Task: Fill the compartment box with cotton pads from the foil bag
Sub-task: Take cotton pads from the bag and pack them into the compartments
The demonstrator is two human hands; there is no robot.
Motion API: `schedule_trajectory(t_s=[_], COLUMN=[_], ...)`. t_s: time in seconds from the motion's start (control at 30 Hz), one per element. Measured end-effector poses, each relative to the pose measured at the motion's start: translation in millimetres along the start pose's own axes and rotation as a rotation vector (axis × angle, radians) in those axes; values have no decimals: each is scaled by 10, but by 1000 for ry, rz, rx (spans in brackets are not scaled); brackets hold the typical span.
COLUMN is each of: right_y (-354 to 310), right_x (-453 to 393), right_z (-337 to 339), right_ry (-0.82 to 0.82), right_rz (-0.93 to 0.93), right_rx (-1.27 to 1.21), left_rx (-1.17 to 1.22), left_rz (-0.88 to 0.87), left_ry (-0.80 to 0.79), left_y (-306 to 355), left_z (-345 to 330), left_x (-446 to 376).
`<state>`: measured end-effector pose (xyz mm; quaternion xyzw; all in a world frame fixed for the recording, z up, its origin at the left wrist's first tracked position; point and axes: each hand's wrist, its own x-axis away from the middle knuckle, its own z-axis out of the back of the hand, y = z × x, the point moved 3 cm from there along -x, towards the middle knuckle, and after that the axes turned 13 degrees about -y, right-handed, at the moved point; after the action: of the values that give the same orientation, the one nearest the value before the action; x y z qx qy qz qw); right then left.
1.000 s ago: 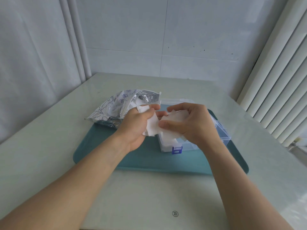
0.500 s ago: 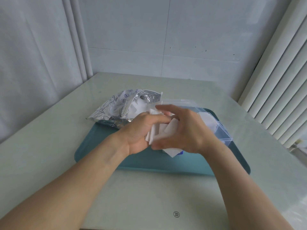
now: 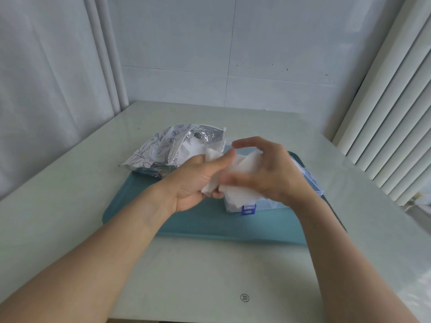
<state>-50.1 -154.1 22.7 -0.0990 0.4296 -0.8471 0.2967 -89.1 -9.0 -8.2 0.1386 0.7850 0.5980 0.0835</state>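
Teal tray [image 3: 210, 226] on pale glossy table [image 3: 70, 183], white vertical blinds [image 3: 384, 113] at right, tiled wall [image 3: 256, 54] behind

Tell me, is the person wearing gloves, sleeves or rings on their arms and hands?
No. The left hand and right hand are bare, with no gloves. Both forearms are uncovered as far as the picture shows. No rings, watch or bracelet can be seen.
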Motion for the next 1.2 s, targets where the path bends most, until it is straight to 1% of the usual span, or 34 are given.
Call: schedule_trajectory(t_s=[0.07,0.1,0.17,0.27,0.3,0.33,0.47,0.53,0.6,0.67,0.73,0.83,0.97,1.07,1.13,1.2], right_y=[12,20,30,37,47,60,106,127,155,175,189,214,236,247,232,182], right_x=[23,31,42,19,10,3,-3,-13,-35,-48,-50,-63,-76,-61,-38,-24], right_z=[100,131,140,71,50,34,48,33,13,0,19,56,74,135,189,171], right_ry=[85,92,52,40,62,86,158,142,92,26,12,57,84,206,267,232], right_rz=[4,16,42,38,20,14,83,84,65,50,22,-5,-19,2,40,81], right_rx=[-208,-298,-396,-416,-415,-409,-434,-449,-456,-516,-529,-557,-538,-497,-533,-633], left_rx=[84,130,175,130,119,113,7,-100,-144,-127,-94,-52,-54,-71,-72,-46], left_rz=[-43,-56,-45,-2,-1,-7,-113,-153,-176,-191,-202,-227,-249,-261,-277,-288], left_ry=[35,46,23,-177,-218,-226,-137,-68,47,150,225,293,293,358,429,469], left_y=[38,45,48,34,27,22,38,38,19,14,21,49,52,36,35,40], left_z=[36,62,71,-1,-17,-23,32,49,69,92,115,139,120,154,219,260], left_x=[-11,-14,-8,18,22,23,-5,-7,-20,-20,-19,-16,-23,-24,-27,-26])
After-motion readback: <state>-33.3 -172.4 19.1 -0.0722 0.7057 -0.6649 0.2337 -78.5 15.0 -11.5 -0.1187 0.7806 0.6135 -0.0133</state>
